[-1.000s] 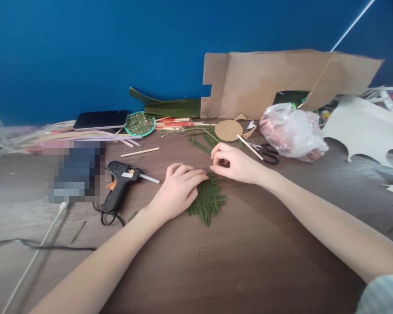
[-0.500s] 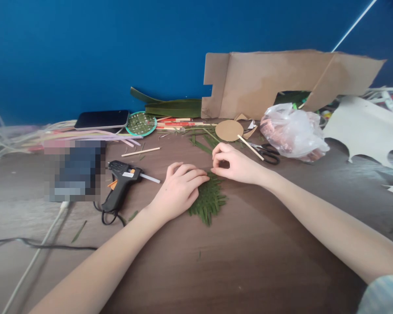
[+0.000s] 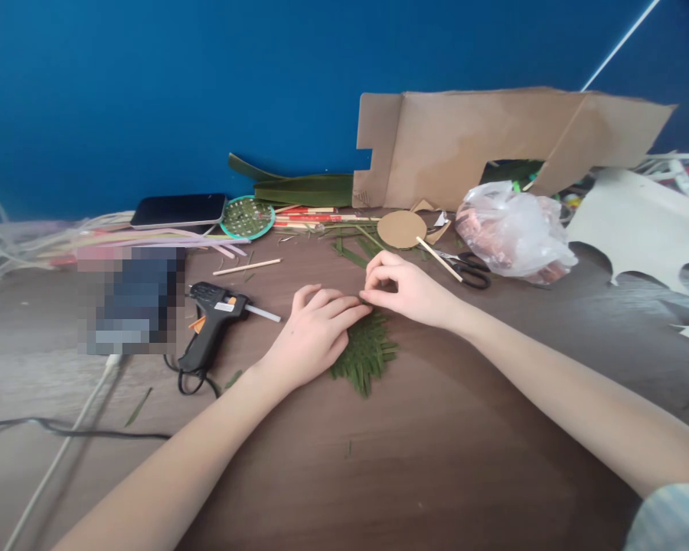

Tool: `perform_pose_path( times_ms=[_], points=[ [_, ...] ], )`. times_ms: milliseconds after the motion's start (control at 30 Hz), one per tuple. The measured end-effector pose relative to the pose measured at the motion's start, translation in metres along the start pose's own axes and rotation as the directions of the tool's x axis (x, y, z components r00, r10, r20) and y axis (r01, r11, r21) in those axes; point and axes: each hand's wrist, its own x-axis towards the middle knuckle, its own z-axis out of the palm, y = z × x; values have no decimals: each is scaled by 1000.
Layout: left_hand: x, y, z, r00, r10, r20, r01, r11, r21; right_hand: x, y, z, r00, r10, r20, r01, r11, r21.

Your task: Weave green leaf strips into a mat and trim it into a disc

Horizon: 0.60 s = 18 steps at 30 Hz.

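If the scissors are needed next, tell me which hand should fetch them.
Right, I'd judge: the right hand is nearer the scissors, which lie on its side, while the left hand covers part of the green leaf strips.

Glue gun [image 3: 210,329] lies left of the leaf strips [image 3: 364,356].

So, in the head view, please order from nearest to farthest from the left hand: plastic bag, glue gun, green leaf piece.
1. Green leaf piece: partly under the left hand.
2. Glue gun: to its left.
3. Plastic bag: back right.
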Motion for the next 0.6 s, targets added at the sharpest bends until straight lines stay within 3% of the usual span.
perform_pose_path(
  times_ms=[367,600],
  points=[
    [0,0,0,1000,-26,1,26,999,-33,2,-2,4,999,2,54,-4,1000,30],
    [-1,0,1,999,-47,-11,47,997,-54,-1,4,-4,999,-36,40,40,995,-91]
  ],
)
